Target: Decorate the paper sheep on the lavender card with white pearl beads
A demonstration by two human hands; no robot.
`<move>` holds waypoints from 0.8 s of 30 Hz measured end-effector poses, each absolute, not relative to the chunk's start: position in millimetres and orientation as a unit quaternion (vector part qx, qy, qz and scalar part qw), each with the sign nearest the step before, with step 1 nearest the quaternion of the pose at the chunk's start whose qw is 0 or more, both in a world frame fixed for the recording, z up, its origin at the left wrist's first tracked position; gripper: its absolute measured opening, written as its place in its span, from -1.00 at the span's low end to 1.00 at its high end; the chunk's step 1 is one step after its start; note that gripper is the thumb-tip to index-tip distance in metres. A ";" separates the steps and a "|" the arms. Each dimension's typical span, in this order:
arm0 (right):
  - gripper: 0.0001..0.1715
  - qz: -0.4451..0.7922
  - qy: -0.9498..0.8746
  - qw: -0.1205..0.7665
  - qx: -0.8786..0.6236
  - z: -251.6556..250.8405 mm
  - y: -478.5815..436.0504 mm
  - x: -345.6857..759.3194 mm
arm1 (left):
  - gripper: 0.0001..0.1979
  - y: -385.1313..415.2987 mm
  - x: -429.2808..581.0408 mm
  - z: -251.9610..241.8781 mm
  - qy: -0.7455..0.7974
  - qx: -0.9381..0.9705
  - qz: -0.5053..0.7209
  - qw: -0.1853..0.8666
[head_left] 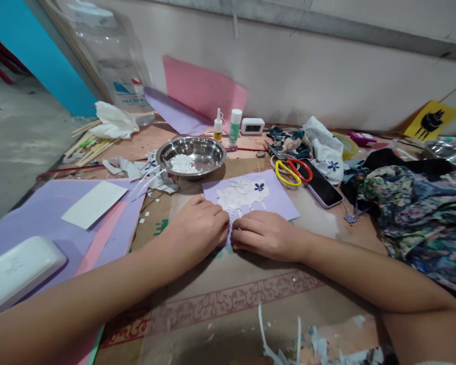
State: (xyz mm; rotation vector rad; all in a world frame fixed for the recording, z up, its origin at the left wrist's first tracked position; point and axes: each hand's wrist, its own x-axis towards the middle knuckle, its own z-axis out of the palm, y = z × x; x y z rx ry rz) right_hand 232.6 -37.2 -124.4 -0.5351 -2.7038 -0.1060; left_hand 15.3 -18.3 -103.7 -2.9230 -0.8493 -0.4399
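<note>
A purple card [285, 203] lies on the work surface, bearing a white cutout [222, 198] with a dark blue flower motif [259, 187]. Small white beads [242, 186] form a curved cluster on the cutout, and more run down towards my hands. At the card's lower left edge, my left hand [197, 223] is closed, its fingertips bent down beside the beads. Close by, my right hand [268, 235] rests on the card's lower edge with its fingers curled and pressed together. What either hand pinches is hidden by the fingers.
Behind the card stands a steel bowl [216, 163] holding white bits, with a small glue bottle [218, 129] and glue stick [234, 126] beyond. Scissors [289, 171] lie against a phone [323, 187]. Flowered cloth [421, 213] is heaped right; a white case [23, 268] sits left on purple paper.
</note>
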 end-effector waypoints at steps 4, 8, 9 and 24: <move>-0.74 -0.058 -0.959 0.204 -0.189 -124.7 -37.7 230.7 | -0.76 -19.4 15.0 -104.3 -0.309 -0.940 -0.143 0.005; -0.69 -0.086 -0.962 0.185 -0.183 -124.3 -39.6 231.3 | -0.79 -18.2 16.0 -106.5 -0.333 -0.933 -0.128 -0.037; -0.67 -0.088 -0.962 0.183 -0.181 -124.5 -39.9 231.5 | -0.80 -17.3 16.1 -108.2 -0.327 -0.936 -0.128 -0.039; -0.70 -0.102 -0.961 0.201 -0.158 -125.8 -41.9 227.2 | -0.84 -12.4 16.4 -114.2 -0.299 -0.942 -0.152 -0.023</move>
